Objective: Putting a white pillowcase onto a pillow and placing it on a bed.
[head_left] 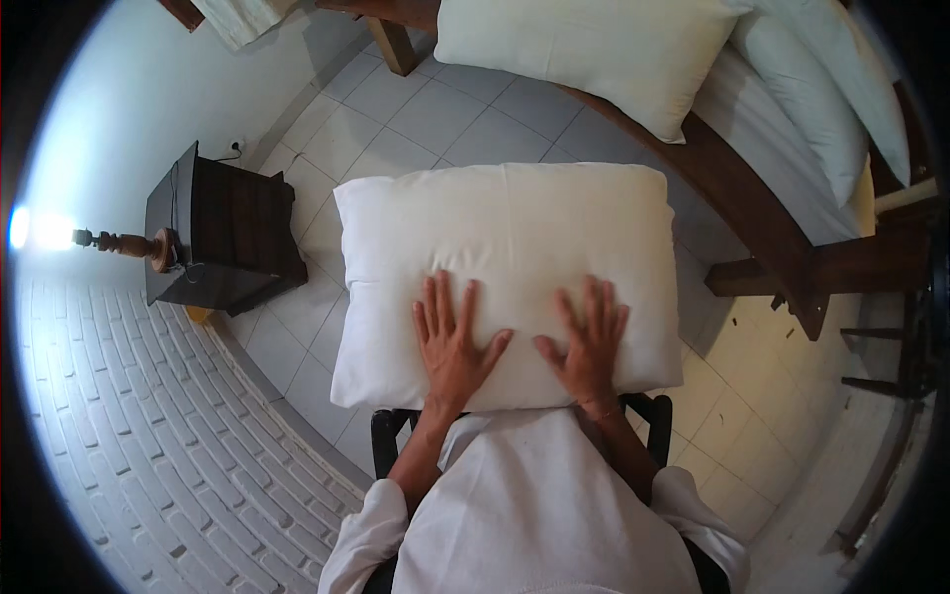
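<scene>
A white pillow [512, 223] lies flat across the lap of the person, its long side running left to right. On its left half rests my left hand [456, 341], palm down with the fingers spread. My right hand [590, 341] lies the same way on the right half, its fingers slightly blurred. The two thumbs point towards each other with a gap between them. Small creases show in the cloth just beyond my left fingertips. Neither hand grips the pillow.
A wooden bed frame [712, 185] curves along the upper right, with another white pillow [579, 44] over its edge and more pillows [801, 104] behind. At left, a dark wooden bedside cabinet [237, 230] bears a lit lamp [130, 243] beside a white brick wall [148, 431]. Black chair arms [384, 442] flank the person.
</scene>
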Demonstrator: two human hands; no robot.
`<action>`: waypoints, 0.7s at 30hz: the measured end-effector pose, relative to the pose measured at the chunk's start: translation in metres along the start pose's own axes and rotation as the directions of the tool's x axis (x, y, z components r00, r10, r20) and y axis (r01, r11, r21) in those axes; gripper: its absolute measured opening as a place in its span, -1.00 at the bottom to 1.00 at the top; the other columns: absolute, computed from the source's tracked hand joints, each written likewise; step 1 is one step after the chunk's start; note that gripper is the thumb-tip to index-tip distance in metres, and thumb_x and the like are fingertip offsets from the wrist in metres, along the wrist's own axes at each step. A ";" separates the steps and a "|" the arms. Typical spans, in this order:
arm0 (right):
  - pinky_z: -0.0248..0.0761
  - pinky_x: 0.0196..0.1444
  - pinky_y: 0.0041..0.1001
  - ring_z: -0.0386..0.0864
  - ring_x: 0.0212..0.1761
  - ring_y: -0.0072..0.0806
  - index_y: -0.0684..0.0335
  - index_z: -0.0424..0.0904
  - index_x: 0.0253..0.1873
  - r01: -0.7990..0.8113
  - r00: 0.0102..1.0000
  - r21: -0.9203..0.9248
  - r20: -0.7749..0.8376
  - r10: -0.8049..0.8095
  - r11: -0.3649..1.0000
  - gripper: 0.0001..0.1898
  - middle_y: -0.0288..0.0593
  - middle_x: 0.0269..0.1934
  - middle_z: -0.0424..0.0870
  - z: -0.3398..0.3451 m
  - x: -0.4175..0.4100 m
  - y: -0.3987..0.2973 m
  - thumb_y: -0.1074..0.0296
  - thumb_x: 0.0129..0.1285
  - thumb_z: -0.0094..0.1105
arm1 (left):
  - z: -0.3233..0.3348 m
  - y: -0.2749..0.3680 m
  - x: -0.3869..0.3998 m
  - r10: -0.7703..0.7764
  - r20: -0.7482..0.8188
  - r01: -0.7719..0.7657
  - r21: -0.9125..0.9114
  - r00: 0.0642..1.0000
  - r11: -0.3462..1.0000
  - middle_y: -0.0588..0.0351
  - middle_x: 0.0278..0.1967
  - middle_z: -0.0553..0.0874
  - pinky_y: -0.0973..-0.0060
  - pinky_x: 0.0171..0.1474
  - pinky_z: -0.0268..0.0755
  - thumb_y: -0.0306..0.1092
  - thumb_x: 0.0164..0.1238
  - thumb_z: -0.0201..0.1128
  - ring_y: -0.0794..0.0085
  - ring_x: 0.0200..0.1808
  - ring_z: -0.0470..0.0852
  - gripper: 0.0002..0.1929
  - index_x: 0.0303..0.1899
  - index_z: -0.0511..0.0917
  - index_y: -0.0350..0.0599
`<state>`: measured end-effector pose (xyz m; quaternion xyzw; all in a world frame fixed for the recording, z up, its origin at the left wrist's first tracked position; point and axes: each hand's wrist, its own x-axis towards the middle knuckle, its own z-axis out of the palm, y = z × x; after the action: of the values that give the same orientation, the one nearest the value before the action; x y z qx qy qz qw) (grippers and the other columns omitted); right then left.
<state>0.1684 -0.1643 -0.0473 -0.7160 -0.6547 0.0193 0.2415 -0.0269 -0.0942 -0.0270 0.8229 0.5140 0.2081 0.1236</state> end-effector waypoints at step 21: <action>0.35 0.37 -0.27 0.50 0.37 -0.09 0.31 0.15 0.61 -0.640 0.724 0.624 0.294 0.625 0.448 -0.24 0.15 0.42 0.47 -0.001 0.030 0.202 -0.19 0.61 -0.11 | -0.021 -0.197 0.037 -0.689 0.399 0.793 -0.378 0.605 0.478 -0.30 0.37 0.57 0.25 0.32 0.47 0.36 0.65 -0.19 0.00 0.32 0.59 -0.13 0.52 0.29 -0.37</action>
<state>0.3608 -0.1415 -0.1126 -0.7626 -0.2863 0.3567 0.4573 -0.1793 0.0258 -0.0828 0.4666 0.7278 0.1837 0.4678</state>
